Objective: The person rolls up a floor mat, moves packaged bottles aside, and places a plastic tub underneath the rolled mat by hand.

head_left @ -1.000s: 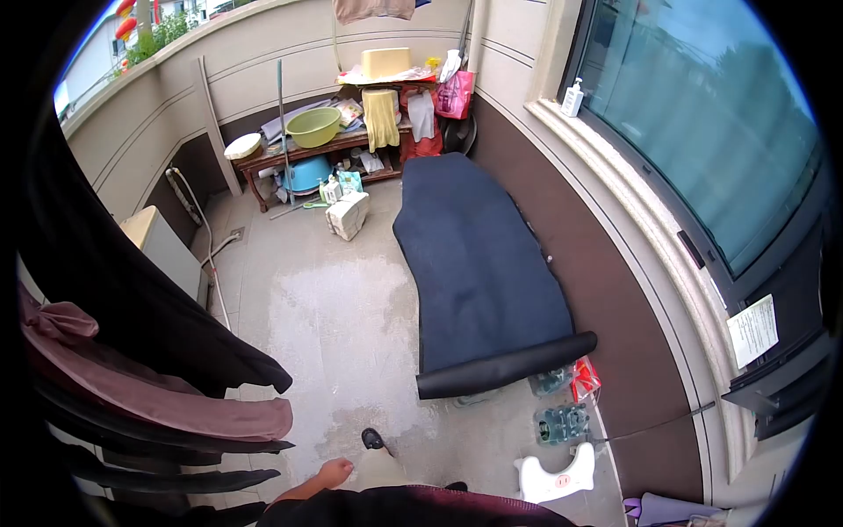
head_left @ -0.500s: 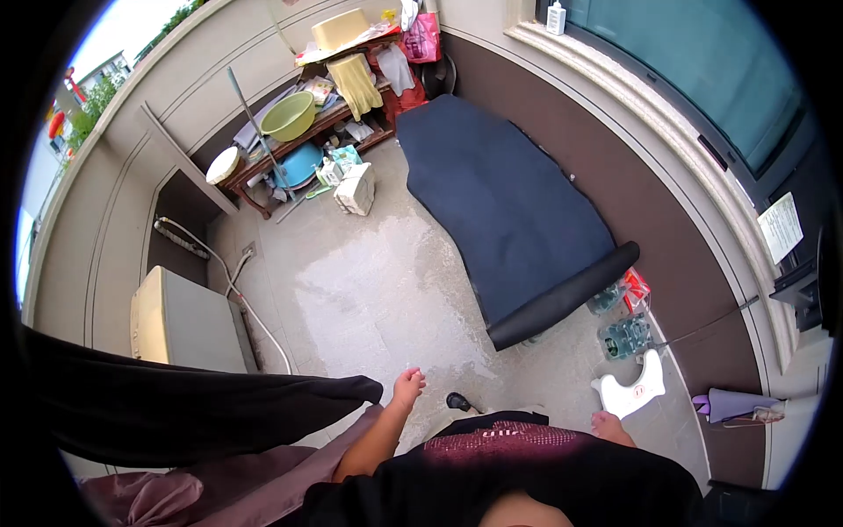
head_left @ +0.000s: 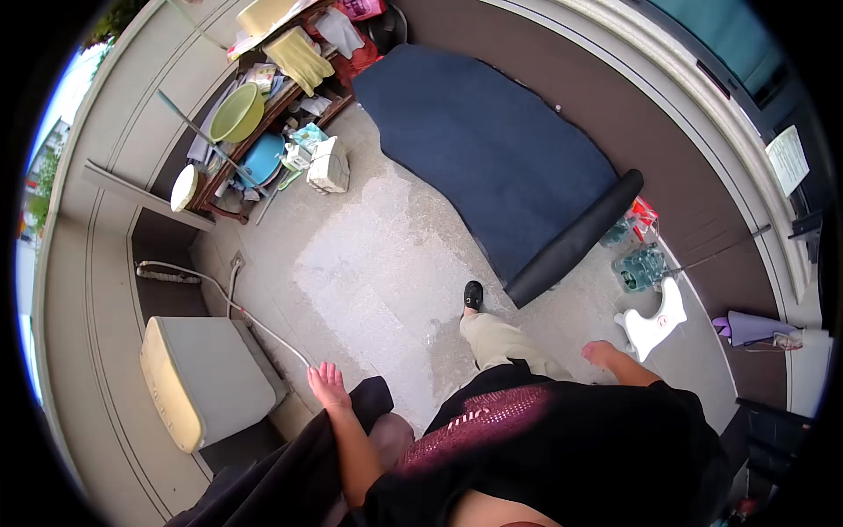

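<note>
My left hand [head_left: 328, 385] is raised at the lower left with its fingers apart and nothing in it. The left forearm lies against dark hanging cloth [head_left: 290, 465]. On the right, my right hand [head_left: 598, 353] hangs over the floor, left of a white stool [head_left: 654, 318]; its fingers are too small to make out clearly. A long dark blue mat [head_left: 492, 140] slopes along the right wall, its near end rolled over. One black shoe [head_left: 474, 294] shows on the floor beside that rolled end.
A white and yellow appliance [head_left: 211, 378] stands at the left, a hose [head_left: 263, 327] behind it. A cluttered wooden bench with a green basin [head_left: 237, 112] is at the back. Before it sits a white block [head_left: 328, 167]. Plastic bottles [head_left: 639, 267] stand by the right wall.
The view has turned and tipped downward. My left hand has moved out to the left past the hanging cloth, its fingers now spread. My right hand has come into view, and a leg has stepped forward.
</note>
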`<state>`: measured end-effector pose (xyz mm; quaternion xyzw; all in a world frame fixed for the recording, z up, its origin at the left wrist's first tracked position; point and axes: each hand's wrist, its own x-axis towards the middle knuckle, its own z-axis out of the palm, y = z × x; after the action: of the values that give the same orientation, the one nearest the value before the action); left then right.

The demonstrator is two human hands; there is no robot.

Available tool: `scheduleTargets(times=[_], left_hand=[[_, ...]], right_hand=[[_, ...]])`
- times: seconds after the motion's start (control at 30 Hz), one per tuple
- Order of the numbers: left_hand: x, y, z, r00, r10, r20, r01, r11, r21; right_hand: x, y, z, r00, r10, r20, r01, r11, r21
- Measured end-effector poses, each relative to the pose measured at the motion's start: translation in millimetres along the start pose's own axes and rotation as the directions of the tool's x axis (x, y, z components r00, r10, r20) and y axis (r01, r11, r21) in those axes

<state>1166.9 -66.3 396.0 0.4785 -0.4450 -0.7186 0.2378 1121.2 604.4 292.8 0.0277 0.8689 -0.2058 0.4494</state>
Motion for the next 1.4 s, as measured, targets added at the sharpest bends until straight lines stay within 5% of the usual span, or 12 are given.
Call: scheduleTargets(times=[0.23,0.33,0.4,0.43,0.63,0.9,1.1,1.13,1.2,1.23,1.33,1.4], left_hand=[[28.2,54.7,-69.0,0.902,-0.074,-0.426,-0.199,0.804,-0.56],[34.2,52.3,-60.4,0.827,-0.139,-0.545,-0.279,0.74,-0.612],[47.5,42.6,-50.1,0.794,-0.213,-0.57,-0.226,0.767,-0.601],[56.8,36.7,-38.5,0.788,-0.218,-0.575,-0.238,0.754,-0.612],[93.0,37.7,1.2,0.78,-0.474,-0.409,0.204,0.81,-0.55],[185.5,77.7,31.2,0.698,-0.459,-0.549,0.182,0.856,-0.484],[339.0,119.9,71.8,0.684,-0.506,-0.526,0.301,0.852,-0.428],[370.8,131.7,91.5,0.723,-0.478,-0.5,0.31,0.87,-0.383],[440.9,157.2,136.2,0.793,-0.435,-0.426,0.326,0.895,-0.305],[473.9,168.0,158.6,0.826,-0.416,-0.38,0.332,0.904,-0.268],[563.1,198.3,245.2,0.908,-0.383,-0.172,0.35,0.917,-0.192],[594.0,216.2,310.9,0.926,-0.376,-0.041,0.367,0.918,-0.148]], right_hand=[[122.1,-54.3,-72.0,0.973,-0.179,0.143,0.206,0.957,-0.204],[173.2,-83.5,-114.0,0.996,-0.011,0.084,0.017,0.998,-0.068],[197.1,-133.1,-154.9,0.915,-0.377,-0.141,0.342,0.913,-0.221],[206.2,-168.6,-183.5,0.98,-0.18,-0.078,0.178,0.983,-0.035],[277.0,-271.2,-289.1,0.957,-0.155,-0.244,0.182,0.979,0.093],[302.9,-289.4,-296.7,0.994,0.026,-0.103,0.007,0.952,0.305],[264.3,-277.6,-250.3,0.919,0.384,-0.086,-0.305,0.834,0.46],[259.8,-282.8,-248.1,0.998,0.053,-0.021,-0.056,0.974,-0.221],[275.3,-252.5,-224.8,0.919,-0.257,0.298,0.262,0.965,0.023],[281.9,-250.8,-224.2,0.924,-0.243,0.294,0.25,0.968,0.016],[265.0,-405.0,-250.0,0.943,0.177,0.283,-0.248,0.939,0.24],[267.2,-474.1,-261.9,0.958,0.286,-0.016,-0.243,0.841,0.484]])
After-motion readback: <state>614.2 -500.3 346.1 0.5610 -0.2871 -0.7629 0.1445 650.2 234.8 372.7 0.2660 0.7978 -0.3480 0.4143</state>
